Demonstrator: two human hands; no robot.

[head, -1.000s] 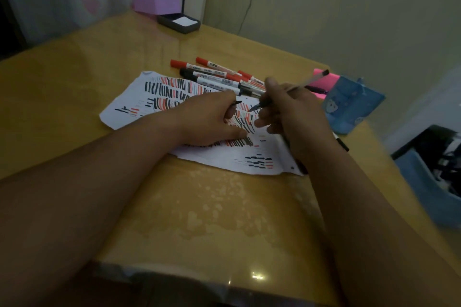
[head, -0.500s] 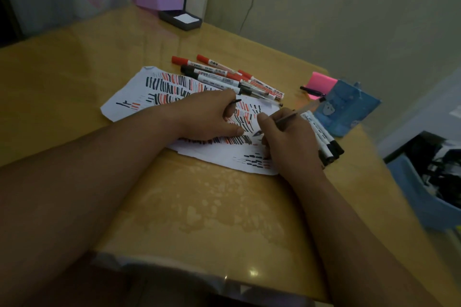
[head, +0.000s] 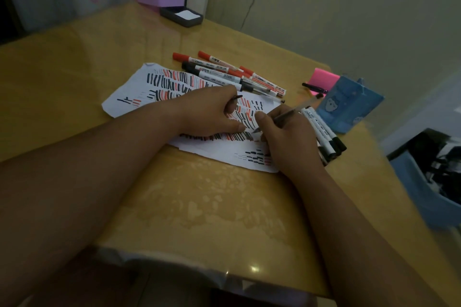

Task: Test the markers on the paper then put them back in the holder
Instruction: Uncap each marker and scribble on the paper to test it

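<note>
Your right hand (head: pixel 287 142) grips a slim clear-barrelled pen (head: pixel 287 114) in a writing hold, with its tip down at the paper (head: pixel 129 97) among the red and black test strokes. The paper lies across the middle of the desk (head: pixel 199 207). Your left hand (head: pixel 209 114) rests on the paper to hold it flat, and its curled fingers pinch a small dark cap (head: pixel 237 96), probably this pen's.

The pen's long axis runs from the tip up and to the right, so its back end already points at the blue holder (head: pixel 349 107) by the desk's right edge. Your right hand is much the nearer one to it.

Black-capped markers (head: pixel 326 137) lie between that hand and the holder, partly hidden under your wrist. More red and black markers (head: pixel 224 75) lie along the paper's far edge.

In this dim light I cannot tell whether the tip actually touches the paper. The holder's opening and what is inside it are also hard to make out.
</note>
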